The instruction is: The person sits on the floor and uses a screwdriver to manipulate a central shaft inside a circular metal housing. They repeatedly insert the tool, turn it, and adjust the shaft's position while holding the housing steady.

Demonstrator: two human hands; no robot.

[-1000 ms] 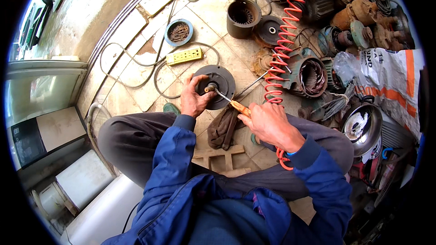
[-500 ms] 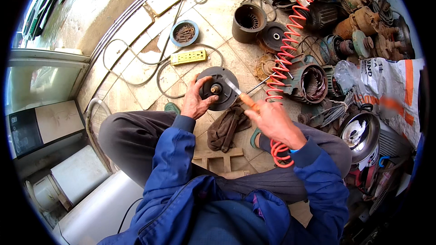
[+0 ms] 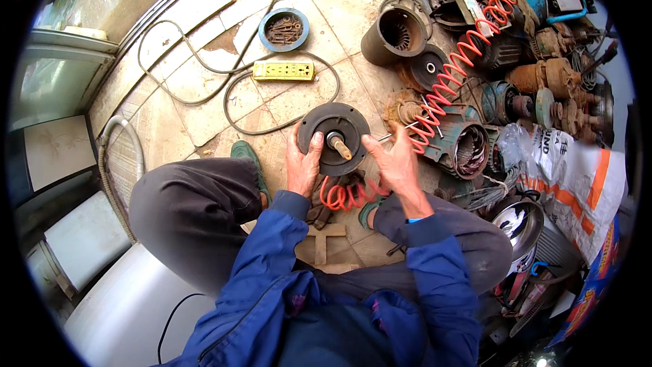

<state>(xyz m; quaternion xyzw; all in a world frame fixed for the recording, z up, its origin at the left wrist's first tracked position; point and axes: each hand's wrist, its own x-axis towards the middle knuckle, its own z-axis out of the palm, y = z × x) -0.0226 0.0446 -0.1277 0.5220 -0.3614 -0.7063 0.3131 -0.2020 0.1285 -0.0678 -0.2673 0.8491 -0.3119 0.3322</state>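
Note:
My left hand grips the left rim of a round dark metal motor end cover, its thumb lying on the face. From the cover's centre a metal shaft with a brownish tip sticks out toward me. My right hand is at the right edge of the cover, thumb at the rim and index finger spread away from it; its lower fingers are partly hidden. Beneath the cover, loops of a red coiled air hose hang over a dark cloth.
Beyond the cover lie a yellow power strip, looped cables and a blue-rimmed bowl of screws. At right are a motor housing, a hollow metal cylinder, old motor parts and a white sack. A wooden piece lies between my legs.
The wooden-handled tool has left my right hand and is out of sight. The cover has tilted, showing more of the shaft. The hose loops have shifted left beneath it.

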